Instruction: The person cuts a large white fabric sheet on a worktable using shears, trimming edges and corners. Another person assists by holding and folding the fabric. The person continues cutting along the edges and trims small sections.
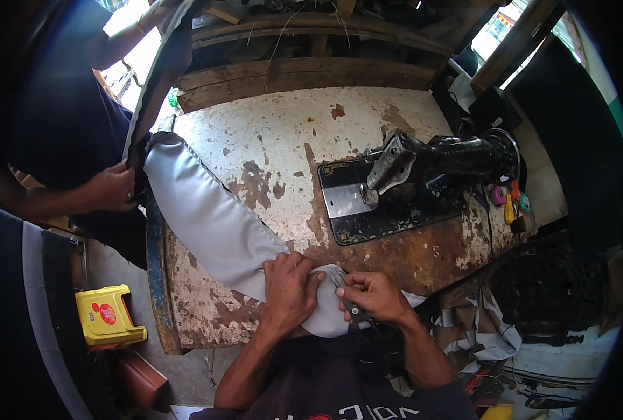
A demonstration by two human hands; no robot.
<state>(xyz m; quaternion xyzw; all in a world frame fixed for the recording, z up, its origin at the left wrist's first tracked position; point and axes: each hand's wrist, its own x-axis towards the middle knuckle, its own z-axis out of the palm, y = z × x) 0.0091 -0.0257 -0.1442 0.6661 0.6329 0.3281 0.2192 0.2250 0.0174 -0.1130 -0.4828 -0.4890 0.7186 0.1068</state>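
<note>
- At the near edge of the worn, rust-stained white counter [276, 133], seen from the head camera, the person's left hand [288, 288] lies flat on the near end of a long padded grey fabric cover [206, 210], its fingers close together and pressing the cloth down.
- Just beside it, the right hand [376, 294] has its fingers curled and pinched around small dark scissors [346, 297], whose tip sits at the cloth next to the left fingertips; I cannot tell whether the blades are parted.
- The grey cover runs diagonally from this near edge up to the counter's far left corner, where it hangs over the side.
- There another person's hand [112, 187] grips the cover's far end together with a dark strip of fabric [159, 77] that rises toward the top of the view.
- A black sewing machine [430, 164] stands at the right side of the counter, well apart from both hands.
- A yellow plastic stool [107, 316] sits on the floor off the left edge.
- Risk, as I judge it: the scissor tip is very near the left fingertips, so a slip could nick them or cut the cloth itself.
- A tug from the other person's end could drag the cover under the blades and cause exactly that.
</note>
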